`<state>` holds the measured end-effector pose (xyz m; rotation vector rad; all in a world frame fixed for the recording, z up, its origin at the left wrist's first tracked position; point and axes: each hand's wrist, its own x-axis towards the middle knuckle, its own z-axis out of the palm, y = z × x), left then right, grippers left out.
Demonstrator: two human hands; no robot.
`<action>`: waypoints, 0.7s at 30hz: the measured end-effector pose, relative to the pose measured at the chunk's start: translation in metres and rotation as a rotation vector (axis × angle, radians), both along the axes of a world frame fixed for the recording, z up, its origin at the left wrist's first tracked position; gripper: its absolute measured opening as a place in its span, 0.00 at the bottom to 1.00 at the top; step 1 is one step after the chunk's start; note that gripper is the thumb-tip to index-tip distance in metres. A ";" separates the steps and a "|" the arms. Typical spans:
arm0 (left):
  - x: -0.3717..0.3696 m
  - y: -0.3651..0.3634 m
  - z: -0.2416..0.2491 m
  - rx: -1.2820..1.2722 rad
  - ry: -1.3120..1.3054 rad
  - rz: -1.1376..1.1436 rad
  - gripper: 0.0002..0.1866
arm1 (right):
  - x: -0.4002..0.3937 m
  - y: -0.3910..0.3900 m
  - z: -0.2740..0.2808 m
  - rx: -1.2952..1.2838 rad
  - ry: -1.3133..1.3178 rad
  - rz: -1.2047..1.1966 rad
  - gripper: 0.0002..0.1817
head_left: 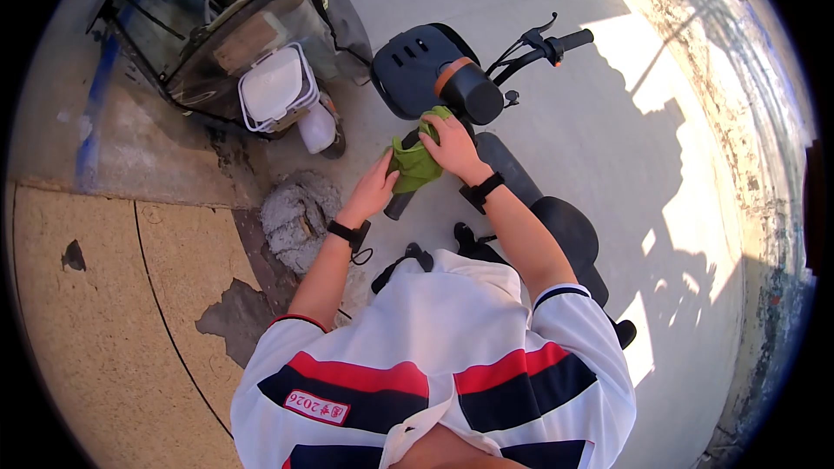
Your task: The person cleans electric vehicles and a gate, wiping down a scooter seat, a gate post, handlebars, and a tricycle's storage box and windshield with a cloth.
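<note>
Green cloth [417, 170] drapes the handlebar [399, 206]; shirt label [318, 407] reads "2026".

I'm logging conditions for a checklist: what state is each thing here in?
Green cloth: bunched over the handlebar
Left hand: holding the cloth
Right hand: holding the cloth
Left handlebar grip: partly covered, end exposed
Right handlebar grip: uncovered, unheld
Brake lever: untouched
Scooter seat: unoccupied
Black wristbands: worn, one on each wrist
White bucket: lid apparently on
</note>
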<state>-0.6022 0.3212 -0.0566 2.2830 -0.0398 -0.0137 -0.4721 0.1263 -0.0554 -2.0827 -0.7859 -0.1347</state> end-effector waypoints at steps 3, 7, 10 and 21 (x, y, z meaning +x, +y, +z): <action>0.008 -0.002 -0.003 -0.010 -0.022 -0.024 0.29 | 0.012 -0.008 -0.015 0.108 0.153 -0.029 0.20; 0.009 -0.005 -0.002 0.022 -0.023 -0.024 0.30 | 0.022 -0.007 -0.030 0.172 0.308 -0.052 0.20; 0.008 -0.010 0.007 0.051 -0.030 -0.015 0.29 | 0.036 -0.008 -0.045 0.258 0.470 -0.036 0.20; -0.002 -0.020 0.003 0.111 -0.044 0.174 0.25 | 0.061 -0.012 -0.060 0.288 0.682 -0.003 0.20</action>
